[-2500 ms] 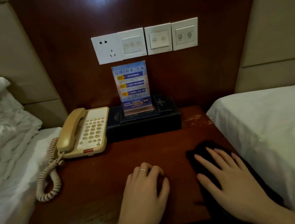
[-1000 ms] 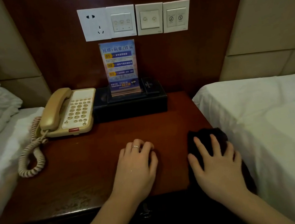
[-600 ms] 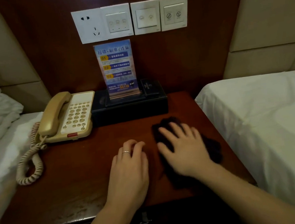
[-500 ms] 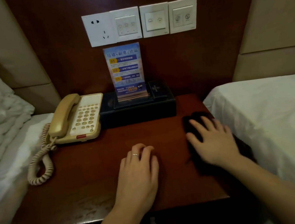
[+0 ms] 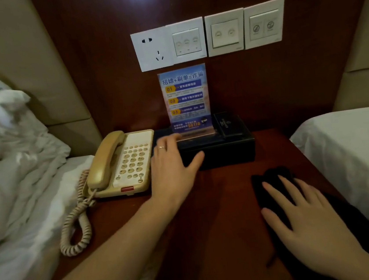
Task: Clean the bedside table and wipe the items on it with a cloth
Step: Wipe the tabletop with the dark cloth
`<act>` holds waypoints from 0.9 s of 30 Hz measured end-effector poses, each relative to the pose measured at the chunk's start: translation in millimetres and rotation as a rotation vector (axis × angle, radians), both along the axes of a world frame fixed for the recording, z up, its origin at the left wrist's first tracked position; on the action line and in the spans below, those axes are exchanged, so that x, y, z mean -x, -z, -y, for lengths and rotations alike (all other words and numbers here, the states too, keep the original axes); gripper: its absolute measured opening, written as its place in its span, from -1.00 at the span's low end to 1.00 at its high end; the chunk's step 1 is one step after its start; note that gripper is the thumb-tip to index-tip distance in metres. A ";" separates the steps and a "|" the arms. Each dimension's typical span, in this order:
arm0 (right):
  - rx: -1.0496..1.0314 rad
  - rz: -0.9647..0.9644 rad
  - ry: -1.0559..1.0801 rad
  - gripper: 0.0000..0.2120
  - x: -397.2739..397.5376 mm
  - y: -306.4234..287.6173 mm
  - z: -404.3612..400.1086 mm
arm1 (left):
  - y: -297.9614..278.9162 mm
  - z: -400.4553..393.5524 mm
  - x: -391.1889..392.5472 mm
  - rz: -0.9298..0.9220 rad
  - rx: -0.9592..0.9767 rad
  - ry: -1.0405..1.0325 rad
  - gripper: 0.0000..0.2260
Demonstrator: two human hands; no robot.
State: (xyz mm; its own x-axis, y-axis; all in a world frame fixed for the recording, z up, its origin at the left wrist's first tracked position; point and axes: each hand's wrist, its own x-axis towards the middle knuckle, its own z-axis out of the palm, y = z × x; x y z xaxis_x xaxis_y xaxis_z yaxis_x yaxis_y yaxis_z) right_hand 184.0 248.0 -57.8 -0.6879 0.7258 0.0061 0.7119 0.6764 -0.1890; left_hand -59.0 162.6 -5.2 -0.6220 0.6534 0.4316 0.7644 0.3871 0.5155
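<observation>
phone: we see the telephone (image 5: 121, 163) at the desk's (image 5: 223, 227) left, no sign of wiping yet
left hand: left hand (image 5: 173, 164) has come forward off the bare desk, fingers over the black box (image 5: 221, 151) top, thumb on its front (loose grip, not lifted)
sign: card stand (image 5: 184, 100) upright on the box, we judge it unwiped
right hand: right hand (image 5: 307, 220) flat, fingers spread, pressing the dark cloth (image 5: 273, 178) at the desk's right, nearer us than half a second ago
progress: we judge only part of the top wiped; items left
</observation>
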 end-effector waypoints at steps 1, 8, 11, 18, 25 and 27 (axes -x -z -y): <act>-0.006 0.003 -0.003 -0.20 0.7 -0.6 -1.1 | -2.3 -3.7 12.4 0.030 -0.025 -0.023 -0.36; -0.019 -0.036 -0.054 -0.25 29.3 -2.5 -5.6 | -7.7 -24.5 61.4 0.096 0.276 -0.046 0.15; 0.002 -0.052 -0.058 -0.31 31.1 -3.8 -7.5 | -29.9 -35.3 84.7 0.162 0.440 0.113 0.17; 0.015 -0.059 -0.063 -0.27 31.6 -5.3 -7.7 | -37.1 -47.5 97.4 0.117 0.637 0.236 0.09; 0.014 -0.110 -0.118 -0.34 28.5 -5.6 -4.0 | -29.1 -42.4 32.2 0.071 0.670 0.023 0.23; 0.011 -0.096 -0.222 -0.38 18.5 -5.2 9.3 | -32.3 -35.9 18.9 0.095 0.681 0.018 0.19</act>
